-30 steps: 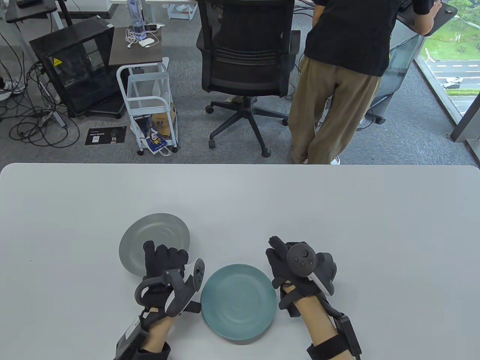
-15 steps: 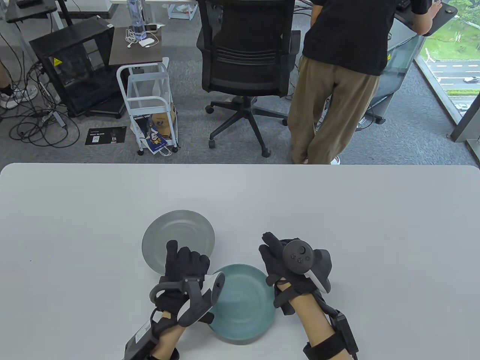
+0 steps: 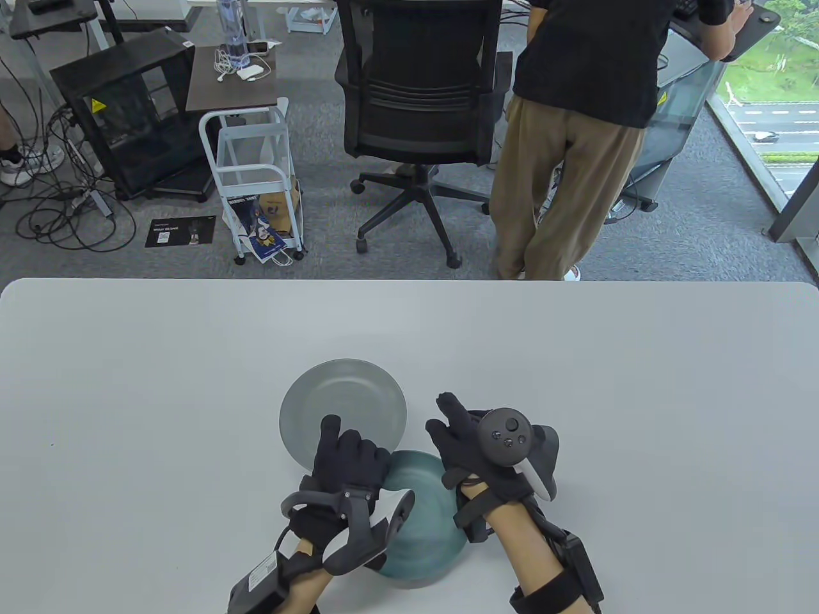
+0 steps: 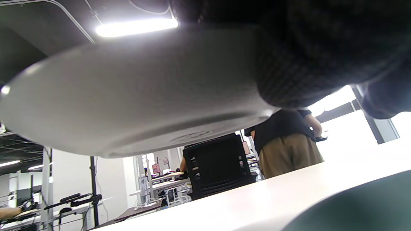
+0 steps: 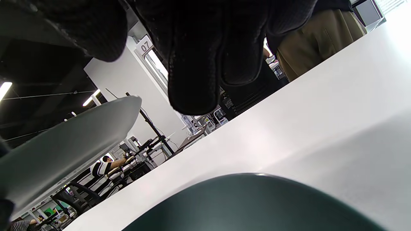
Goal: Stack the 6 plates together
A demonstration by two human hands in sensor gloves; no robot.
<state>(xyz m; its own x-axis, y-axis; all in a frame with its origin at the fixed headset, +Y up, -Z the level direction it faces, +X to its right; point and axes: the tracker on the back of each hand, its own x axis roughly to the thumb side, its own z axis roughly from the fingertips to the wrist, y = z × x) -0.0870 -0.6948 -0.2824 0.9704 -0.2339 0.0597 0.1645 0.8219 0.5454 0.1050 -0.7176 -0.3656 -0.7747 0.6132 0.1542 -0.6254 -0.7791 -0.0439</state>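
The left hand (image 3: 349, 470) grips the grey plate (image 3: 343, 409) at its near rim, thumb on top and fingers (image 4: 298, 73) curled beneath, holding it clear of the worktop (image 3: 128, 384) and tilted. The right hand (image 3: 477, 457) lies loosely open, fingers extended and holding nothing, at the far right rim of the teal plate (image 3: 422, 531); whether it touches that rim I cannot tell. The teal plate sits flat on the worktop near the middle of its near edge, and the grey plate's near rim overlaps the teal plate's far left rim from above.

The left wrist view shows the grey plate's underside (image 4: 135, 96) and foot ring, lifted off the worktop (image 4: 257, 199), with the teal plate (image 4: 362, 208) low at the right. The right wrist view shows the right hand's fingers (image 5: 192, 64) hanging above the teal plate (image 5: 250, 205), and the grey plate (image 5: 70, 141) raised at the left.

Beyond the far edge stand an office chair (image 3: 419, 89), a person (image 3: 576, 128) with their back turned, and a white cart (image 3: 253, 173)
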